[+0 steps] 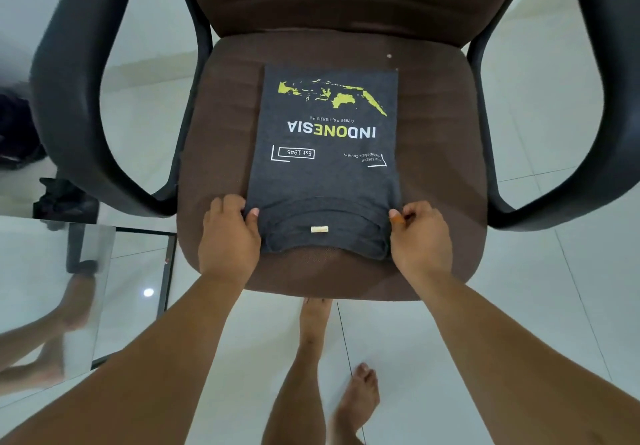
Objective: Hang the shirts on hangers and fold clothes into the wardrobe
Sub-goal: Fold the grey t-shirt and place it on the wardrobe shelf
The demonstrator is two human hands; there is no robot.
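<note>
A dark grey T-shirt (329, 174) with a yellow map and the word INDONESIA lies folded into a narrow rectangle on the brown seat of an office chair (440, 154). Its collar end with a small cream label points toward me. My left hand (230, 237) pinches the near left corner of the shirt. On the other side, my right hand (420, 237) pinches the near right corner. Both thumbs rest on top of the fabric.
The chair's black armrests (79, 98) curve out on both sides, and its backrest rises at the top. A mirror (104, 289) leans at the left on the white tiled floor. Dark clothes (20, 129) lie at the far left. My bare feet stand below the seat.
</note>
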